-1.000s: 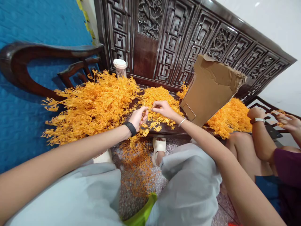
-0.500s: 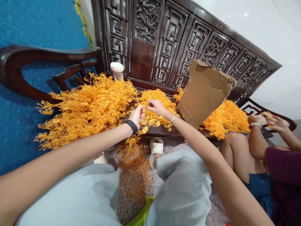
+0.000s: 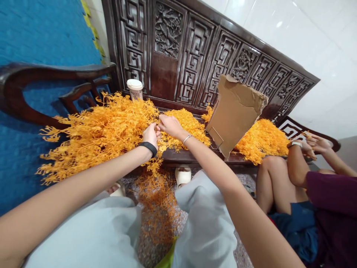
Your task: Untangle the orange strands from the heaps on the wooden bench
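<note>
My left hand [image 3: 152, 134], with a black band on the wrist, is closed with fingers curled in a pinch. An orange plastic flower sprig [image 3: 154, 165] trails just below it. Close against it, my right hand [image 3: 170, 125], wearing a silver bangle, pinches at the same spot; its fingertips mostly hide what is between them. To the left spreads a big heap of orange plastic sprigs [image 3: 103, 137]. A smaller orange pile [image 3: 189, 124] lies behind and right of my right hand. Both hands are over the front of the dark wooden bench [image 3: 178, 155].
A lidded paper cup [image 3: 135, 89] stands by the carved backrest [image 3: 164, 76]. A cardboard piece [image 3: 235, 115] leans upright, with another orange pile [image 3: 259, 143] beyond it. Loose orange bits [image 3: 157, 208] litter the floor. At right, another person's hands [image 3: 314, 145] are busy.
My right hand has moved left and now meets my left hand, which has also shifted slightly left. The whole view has turned a little. The other person's hands have spread apart.
</note>
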Demonstrator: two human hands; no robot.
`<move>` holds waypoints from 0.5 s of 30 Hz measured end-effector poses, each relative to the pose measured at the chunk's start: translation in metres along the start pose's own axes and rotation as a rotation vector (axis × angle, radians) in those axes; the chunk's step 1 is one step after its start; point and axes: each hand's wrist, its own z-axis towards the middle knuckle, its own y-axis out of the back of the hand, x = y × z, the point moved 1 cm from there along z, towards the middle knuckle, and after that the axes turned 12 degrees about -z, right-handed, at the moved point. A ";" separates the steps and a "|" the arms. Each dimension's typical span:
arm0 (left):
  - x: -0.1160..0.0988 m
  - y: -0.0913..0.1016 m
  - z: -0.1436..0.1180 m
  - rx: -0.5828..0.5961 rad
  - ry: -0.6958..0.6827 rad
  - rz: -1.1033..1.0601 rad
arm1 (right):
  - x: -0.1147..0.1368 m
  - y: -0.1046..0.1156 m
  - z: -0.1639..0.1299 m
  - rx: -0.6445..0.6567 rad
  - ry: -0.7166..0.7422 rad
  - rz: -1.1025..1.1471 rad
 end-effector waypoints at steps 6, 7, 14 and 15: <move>-0.003 0.003 -0.001 0.004 -0.033 0.004 | 0.008 0.000 0.008 0.032 -0.005 -0.021; -0.003 0.004 -0.001 0.004 -0.034 0.006 | 0.009 0.000 0.008 0.034 -0.005 -0.023; -0.007 0.012 0.008 -0.015 -0.056 0.001 | 0.025 0.000 0.015 0.047 -0.045 -0.029; -0.008 0.013 0.008 0.003 -0.070 0.018 | 0.027 -0.001 0.017 0.050 -0.045 -0.027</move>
